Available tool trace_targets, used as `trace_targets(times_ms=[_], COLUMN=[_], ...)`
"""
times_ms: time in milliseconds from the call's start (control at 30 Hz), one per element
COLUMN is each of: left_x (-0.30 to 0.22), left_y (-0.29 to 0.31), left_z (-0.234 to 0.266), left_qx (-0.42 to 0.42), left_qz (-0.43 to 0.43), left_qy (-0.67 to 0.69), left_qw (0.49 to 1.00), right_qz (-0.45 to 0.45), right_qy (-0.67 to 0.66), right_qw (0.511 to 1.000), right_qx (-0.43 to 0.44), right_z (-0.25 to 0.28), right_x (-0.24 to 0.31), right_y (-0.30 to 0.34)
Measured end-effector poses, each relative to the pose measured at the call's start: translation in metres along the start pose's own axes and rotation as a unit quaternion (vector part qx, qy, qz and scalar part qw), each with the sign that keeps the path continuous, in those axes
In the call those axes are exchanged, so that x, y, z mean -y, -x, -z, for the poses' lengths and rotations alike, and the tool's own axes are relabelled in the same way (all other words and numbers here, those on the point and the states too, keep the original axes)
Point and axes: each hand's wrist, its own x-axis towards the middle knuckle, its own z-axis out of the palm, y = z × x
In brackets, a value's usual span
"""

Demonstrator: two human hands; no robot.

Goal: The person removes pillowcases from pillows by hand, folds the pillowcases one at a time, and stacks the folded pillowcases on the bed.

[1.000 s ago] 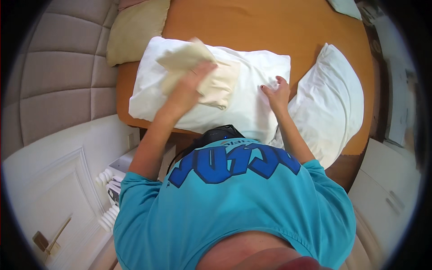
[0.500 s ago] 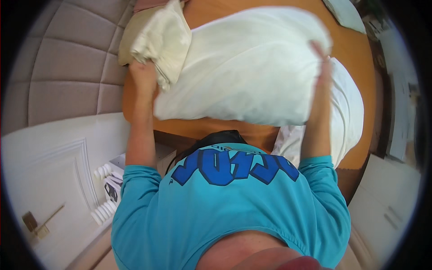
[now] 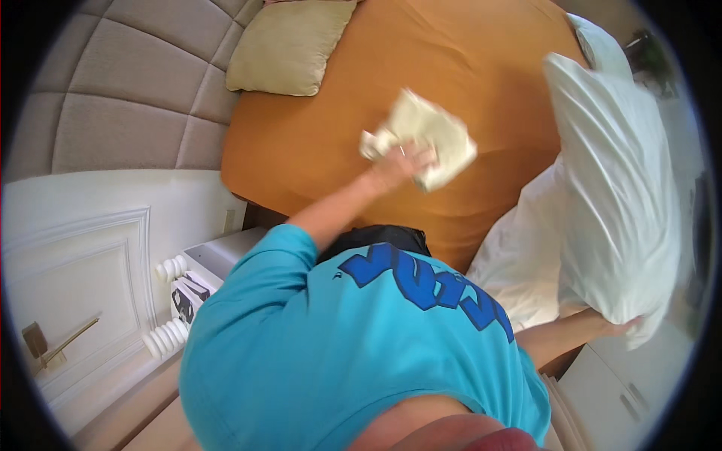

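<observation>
Left hand (image 3: 410,159) gripping a crumpled cream cloth (image 3: 447,143) over an orange-sheeted bed (image 3: 301,150), right hand (image 3: 621,325) holding the lower end of a white pillow (image 3: 613,195), another white pillow (image 3: 526,248) partly behind it, beige cushion (image 3: 289,49) near a padded headboard (image 3: 120,90), turquoise shirt (image 3: 361,353) below

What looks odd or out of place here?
The white pillow in the right hand looks askew: it reaches past the right edge of the bed, overlapping another white pillow. Nothing looks spilled or damaged.
</observation>
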Motion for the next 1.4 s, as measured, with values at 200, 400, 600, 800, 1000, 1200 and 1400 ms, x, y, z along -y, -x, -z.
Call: trace_targets(times_ms=[200, 400, 600, 800, 1000, 1200, 1400], left_x=[0.039, 0.265, 0.358, 0.313, 0.167, 0.068, 0.073], left_y=[0.009, 0.083, 0.099, 0.045, 0.035, 0.055, 0.088], left_z=[-0.018, -0.017, -0.033, 0.051, 0.194, 0.235, 0.19], left_qx=[0.239, -0.321, -0.419, -0.472, -0.396, -0.264, -0.335], left_qz=[0.372, 0.699, 0.589, 0.514, 0.457, 0.337, 0.407], left_qy=[0.477, 0.583, 0.663, 0.673, 0.761, 0.858, 0.145], left_qw=[0.76, 0.261, 0.197, 0.246, 0.234, 0.284, 0.837], right_qz=[-0.573, -0.567, 0.081, -0.121, -0.048, -0.042, -0.362], right_qy=[-0.004, 0.169, 0.485, 0.102, -0.161, -0.214, -0.256], right_qw=[0.799, 0.782, 0.87, 0.922, 0.89, 0.865, 0.821], right_qx=[-0.179, -0.195, -0.043, 0.353, 0.423, 0.451, 0.36], right_z=[0.004, -0.026, -0.059, -0.235, -0.331, -0.33, -0.287], right_x=[-0.081, -0.098, -0.026, 0.107, 0.219, 0.181, 0.054], right_y=[0.069, 0.058, 0.134, 0.291, 0.302, 0.256, 0.158])
